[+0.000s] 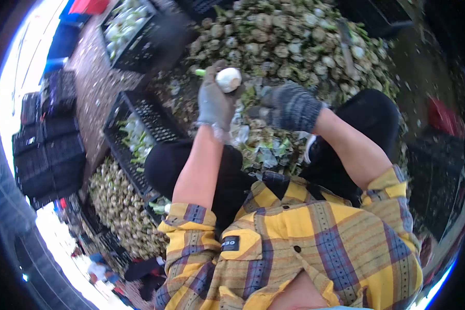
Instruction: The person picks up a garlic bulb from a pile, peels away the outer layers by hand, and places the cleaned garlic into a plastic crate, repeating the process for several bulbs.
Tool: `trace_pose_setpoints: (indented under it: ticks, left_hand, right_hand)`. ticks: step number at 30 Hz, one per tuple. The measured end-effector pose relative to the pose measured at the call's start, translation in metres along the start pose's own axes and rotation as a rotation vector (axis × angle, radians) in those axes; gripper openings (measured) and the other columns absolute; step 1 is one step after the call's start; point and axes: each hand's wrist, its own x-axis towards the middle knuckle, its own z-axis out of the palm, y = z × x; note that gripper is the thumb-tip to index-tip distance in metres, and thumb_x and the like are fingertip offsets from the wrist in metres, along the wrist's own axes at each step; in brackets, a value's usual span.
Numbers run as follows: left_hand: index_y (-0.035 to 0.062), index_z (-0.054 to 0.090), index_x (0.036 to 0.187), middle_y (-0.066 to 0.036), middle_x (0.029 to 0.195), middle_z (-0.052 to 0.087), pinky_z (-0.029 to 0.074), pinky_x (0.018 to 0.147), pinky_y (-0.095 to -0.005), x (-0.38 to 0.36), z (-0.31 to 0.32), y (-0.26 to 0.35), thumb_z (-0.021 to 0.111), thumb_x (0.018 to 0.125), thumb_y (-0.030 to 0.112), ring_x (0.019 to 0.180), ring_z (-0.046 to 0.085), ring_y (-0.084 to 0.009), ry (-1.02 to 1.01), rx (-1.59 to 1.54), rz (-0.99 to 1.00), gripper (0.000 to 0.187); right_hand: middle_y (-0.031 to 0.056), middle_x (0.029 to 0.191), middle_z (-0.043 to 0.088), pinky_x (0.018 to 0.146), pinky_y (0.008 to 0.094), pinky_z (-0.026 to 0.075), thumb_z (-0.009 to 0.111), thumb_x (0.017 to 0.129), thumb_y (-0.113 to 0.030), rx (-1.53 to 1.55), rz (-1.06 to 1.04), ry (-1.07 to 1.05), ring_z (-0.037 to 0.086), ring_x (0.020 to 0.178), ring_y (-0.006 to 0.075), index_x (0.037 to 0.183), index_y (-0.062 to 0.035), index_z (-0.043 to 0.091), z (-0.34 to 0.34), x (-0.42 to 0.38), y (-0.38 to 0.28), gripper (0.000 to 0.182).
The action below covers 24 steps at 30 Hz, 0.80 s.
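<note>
Between knees (165,165) and large bulb pile (294,44): one white bulb (228,80), green-stemmed, gripped in the left hand (215,101); one right hand (292,107), fingers curled, contents unclear. Leftward: at least two black crates (155,119) of bulbs, nearer rim crowding the left knee; bare ground strip (95,93) beyond; second pile (121,206); stacked crates (49,139).
</note>
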Motion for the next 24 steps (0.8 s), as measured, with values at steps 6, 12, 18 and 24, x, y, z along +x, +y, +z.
trace_pose_setpoints:
  ticks: [6,12,18,24]
  left_hand:
    - [0.0036,0.057,0.099,-0.012,0.088,0.064,0.053,0.065,-0.0317,0.011,-0.098,0.036,0.045,0.089,0.025,0.075,0.063,-0.0245,0.203,-0.3,0.02,0.027]
    - [-0.0009,0.051,0.097,-0.012,0.076,0.058,0.054,0.06,-0.0374,0.018,-0.189,0.124,0.046,0.085,0.048,0.066,0.058,-0.0249,0.477,-0.705,0.402,0.05]
    - [0.0063,0.049,0.12,-0.006,0.114,0.054,0.043,0.087,-0.0347,0.072,-0.077,0.022,0.051,0.09,0.029,0.102,0.05,-0.018,0.244,0.419,0.22,0.037]
    - [0.0259,0.032,0.138,-0.02,0.146,0.018,0.016,0.106,-0.0541,0.117,-0.057,-0.11,0.058,0.072,0.055,0.135,0.015,-0.0368,-0.173,1.843,0.188,0.076]
  right_hand:
    - [0.0197,0.094,0.062,0.078,0.0423,0.046,0.055,0.08,-0.029,-0.086,-0.055,0.015,0.059,0.087,0.0353,0.101,-0.0036,0.063,0.002,-0.016,-0.008,0.034]
    - [0.0209,0.099,0.061,0.08,0.042,0.046,0.053,0.082,-0.032,-0.141,-0.071,-0.057,0.058,0.092,0.0346,0.11,-0.0039,0.058,0.018,-0.026,0.0,0.04]
    - [0.0198,0.09,0.062,0.073,0.0437,0.047,0.056,0.078,-0.032,-0.071,-0.053,-0.083,0.06,0.085,0.0343,0.095,-0.0004,0.062,0.02,-0.022,-0.014,0.036]
    - [0.0179,0.112,0.056,0.084,0.0393,0.045,0.056,0.081,-0.029,-0.031,0.065,-0.224,0.056,0.1,0.0301,0.118,-0.0031,0.052,0.005,-0.026,-0.018,0.046]
